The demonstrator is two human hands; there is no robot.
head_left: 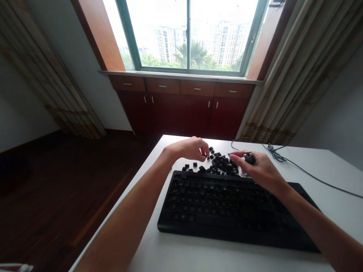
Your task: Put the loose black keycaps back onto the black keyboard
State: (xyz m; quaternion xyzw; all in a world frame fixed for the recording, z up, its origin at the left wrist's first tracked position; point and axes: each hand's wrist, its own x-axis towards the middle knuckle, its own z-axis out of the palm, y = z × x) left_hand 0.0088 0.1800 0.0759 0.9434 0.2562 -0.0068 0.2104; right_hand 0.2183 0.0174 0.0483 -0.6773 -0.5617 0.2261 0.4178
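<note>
A black keyboard point(201, 200) lies on the white table, with many of its keycaps off and the key sockets bare. Behind its back edge is a loose heap of black keycaps point(224, 164), some scattered to the left. My left hand point(194, 148) reaches over the heap's left side, thumb and fingers pinched on a small black keycap. Above the keyboard's back right part, my right hand point(259, 168) is closed around a small tool with a dark rounded handle point(249, 157). The tool's thin tip points left over the heap; its exact kind is unclear.
A black cable point(309, 175) runs across the right of the white table point(326, 162), partly bundled. The table's left edge borders a dark wooden floor point(85, 189). Red cabinets point(195, 113) stand beneath a window beyond the table, with curtains at both sides.
</note>
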